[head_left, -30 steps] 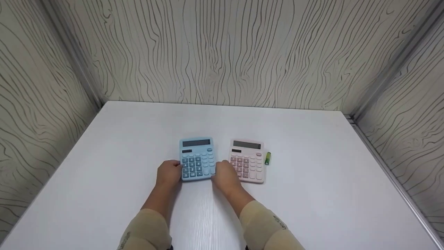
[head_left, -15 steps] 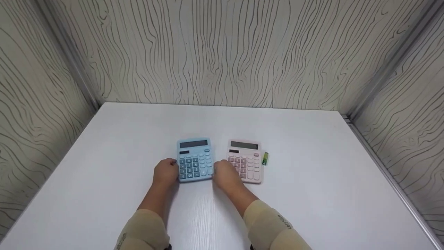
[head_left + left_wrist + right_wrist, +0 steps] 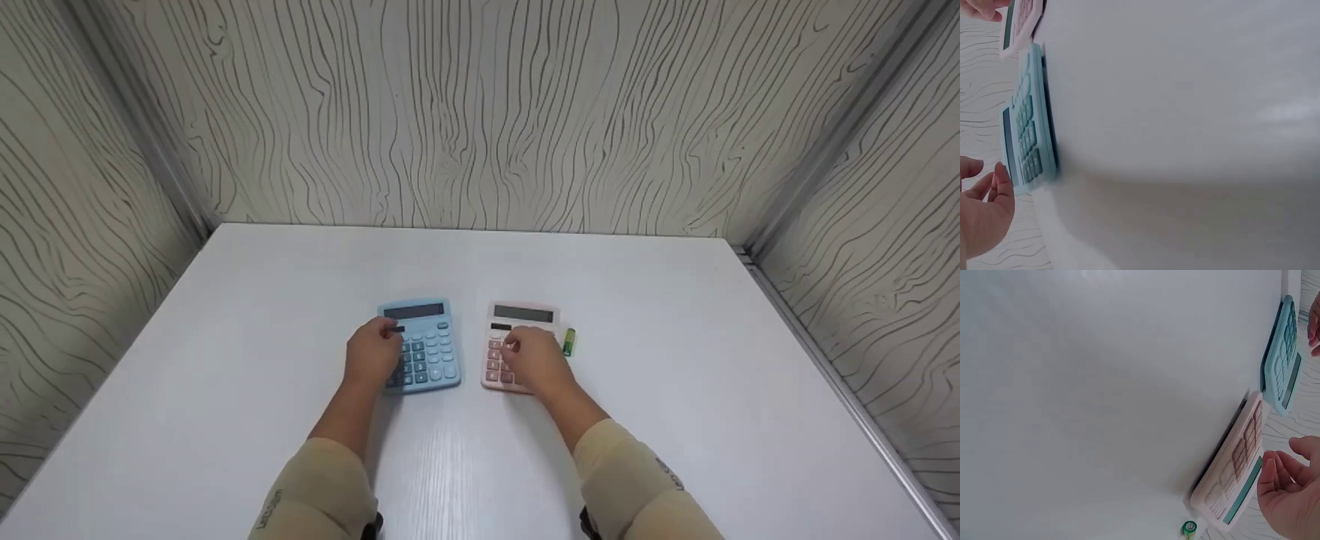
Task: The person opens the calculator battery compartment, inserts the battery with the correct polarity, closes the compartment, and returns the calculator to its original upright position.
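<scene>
A blue calculator (image 3: pixel 431 352) lies on the table with its display at the far end. My left hand (image 3: pixel 373 351) is over its left side, fingers loosely bent and holding nothing; in the left wrist view the thumb stands apart from the fingers (image 3: pixel 1000 183). To the right lies a pink calculator (image 3: pixel 499 367), its right part hidden under my right hand (image 3: pixel 541 360). That hand hovers there with relaxed, bent fingers and nothing between them, as the right wrist view shows at the fingertips (image 3: pixel 1268 467).
A green battery (image 3: pixel 569 342) lies just right of the pink calculator. The white table (image 3: pixel 450 465) carries both calculators. Wood-grain patterned panels (image 3: pixel 465 112) rise behind it and at both sides.
Both hands have let go of the blue calculator, which stays on the table. My left hand has moved up over its left side; my right hand has shifted right, over the pink calculator.
</scene>
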The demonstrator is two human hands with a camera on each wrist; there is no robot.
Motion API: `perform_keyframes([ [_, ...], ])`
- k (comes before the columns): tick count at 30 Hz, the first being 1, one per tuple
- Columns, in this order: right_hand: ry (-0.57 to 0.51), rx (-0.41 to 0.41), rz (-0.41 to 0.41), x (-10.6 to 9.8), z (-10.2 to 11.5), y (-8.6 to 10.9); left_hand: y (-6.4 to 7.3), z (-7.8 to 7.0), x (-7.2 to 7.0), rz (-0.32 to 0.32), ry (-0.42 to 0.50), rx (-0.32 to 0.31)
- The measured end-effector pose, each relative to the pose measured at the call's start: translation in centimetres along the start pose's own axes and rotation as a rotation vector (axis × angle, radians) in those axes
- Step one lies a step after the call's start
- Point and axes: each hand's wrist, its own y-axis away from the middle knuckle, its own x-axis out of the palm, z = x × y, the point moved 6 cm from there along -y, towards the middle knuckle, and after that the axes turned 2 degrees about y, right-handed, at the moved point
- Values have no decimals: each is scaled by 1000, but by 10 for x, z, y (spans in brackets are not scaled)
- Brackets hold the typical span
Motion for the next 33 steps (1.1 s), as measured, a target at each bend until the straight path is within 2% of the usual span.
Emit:
perform_keyframes([
  [5, -64, 73, -13, -14, -23, -1, 5, -17, 18, 48, -2, 17],
  [11, -57, 121, -30, -26, -47, -1, 14, -37, 43, 130, 3, 51],
  [19, -89, 200, -8, -27, -74, 1, 26, -49, 78, 280, 2, 36],
  [22, -132, 233, 12, -23, -79, 3, 30, -49, 90, 321, 4, 7],
  [28, -203, 289, 43, -15, -83, 5, 36, -45, 107, 395, 67, -115],
  [33, -266, 333, 74, -9, -88, 8, 38, -41, 115, 419, 112, -151],
])
